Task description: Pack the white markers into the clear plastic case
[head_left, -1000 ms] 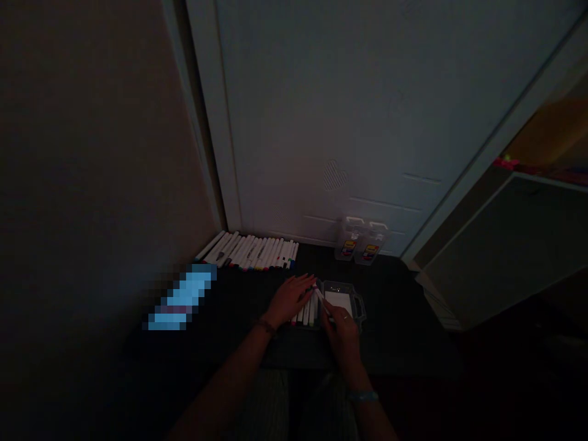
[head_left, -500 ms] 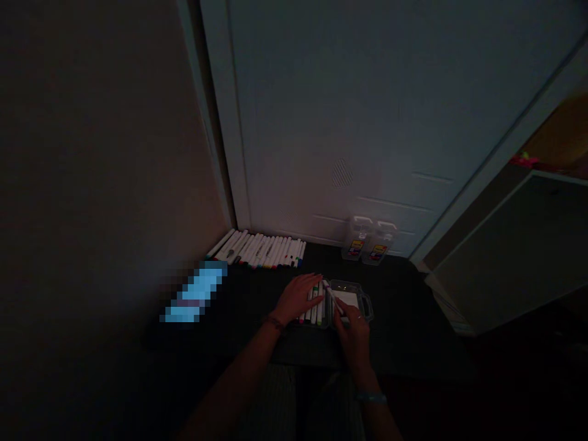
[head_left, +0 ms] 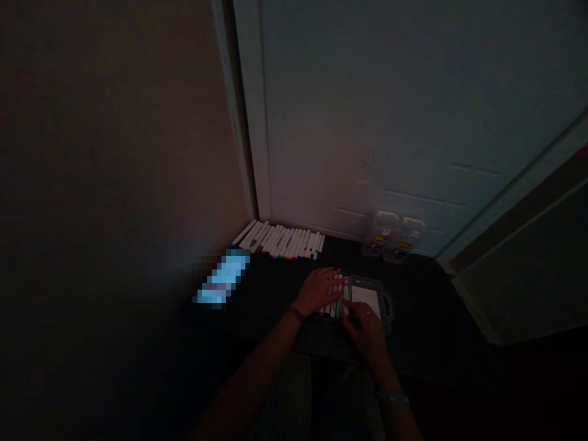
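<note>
The scene is very dark. A clear plastic case [head_left: 383,300] with a handle lies open on a dark floor. A short row of white markers [head_left: 337,301] sits in its left part. My left hand [head_left: 319,288] lies flat over these markers with the fingers spread. My right hand [head_left: 365,327] is at the near edge of the case, fingers curled at the markers' near ends; whether it holds one I cannot make out.
A long row of white markers [head_left: 280,240] lies by the door's foot. Two small clear boxes [head_left: 390,242] with coloured labels stand against the white door [head_left: 413,122]. A lit, blurred-out screen [head_left: 223,278] lies left. A wall is at left, furniture at right.
The view has shifted left, so everything sits further right. The marker that my right hand held raised over the case has come down among the others; the left hand stays on the row.
</note>
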A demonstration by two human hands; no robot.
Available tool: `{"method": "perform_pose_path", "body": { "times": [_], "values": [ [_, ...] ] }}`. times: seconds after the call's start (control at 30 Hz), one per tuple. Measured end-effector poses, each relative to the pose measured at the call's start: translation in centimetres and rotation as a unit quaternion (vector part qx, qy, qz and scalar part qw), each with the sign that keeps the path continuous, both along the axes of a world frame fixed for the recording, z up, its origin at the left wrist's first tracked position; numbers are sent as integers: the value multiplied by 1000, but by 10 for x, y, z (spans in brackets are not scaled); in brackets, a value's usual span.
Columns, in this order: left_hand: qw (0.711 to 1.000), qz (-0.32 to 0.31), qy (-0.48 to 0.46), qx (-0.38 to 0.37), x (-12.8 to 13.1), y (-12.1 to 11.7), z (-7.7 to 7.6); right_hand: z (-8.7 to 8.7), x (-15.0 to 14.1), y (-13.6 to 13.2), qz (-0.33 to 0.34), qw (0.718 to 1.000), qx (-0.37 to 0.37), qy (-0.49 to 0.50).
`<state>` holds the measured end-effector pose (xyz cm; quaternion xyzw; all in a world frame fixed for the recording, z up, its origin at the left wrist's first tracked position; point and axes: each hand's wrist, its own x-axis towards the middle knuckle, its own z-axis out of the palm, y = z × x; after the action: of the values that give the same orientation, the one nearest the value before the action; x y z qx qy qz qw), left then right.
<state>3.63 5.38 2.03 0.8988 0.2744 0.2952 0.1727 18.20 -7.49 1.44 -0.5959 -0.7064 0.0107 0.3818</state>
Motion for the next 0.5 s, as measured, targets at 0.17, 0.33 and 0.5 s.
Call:
{"method": "perform_pose_path", "body": {
  "times": [0.17,0.33,0.5],
  "values": [
    [1000,10,21,3,-1,-3,3,2,1,0,-18,1000,9,-6],
    [1000,8,11,-5,-1,-3,2,5,0,0,-22,1000,3,-6],
    [1000,4,13,-7,-1,-2,3,7,0,-1,-18,1000,-6,-9]
  ]
}}
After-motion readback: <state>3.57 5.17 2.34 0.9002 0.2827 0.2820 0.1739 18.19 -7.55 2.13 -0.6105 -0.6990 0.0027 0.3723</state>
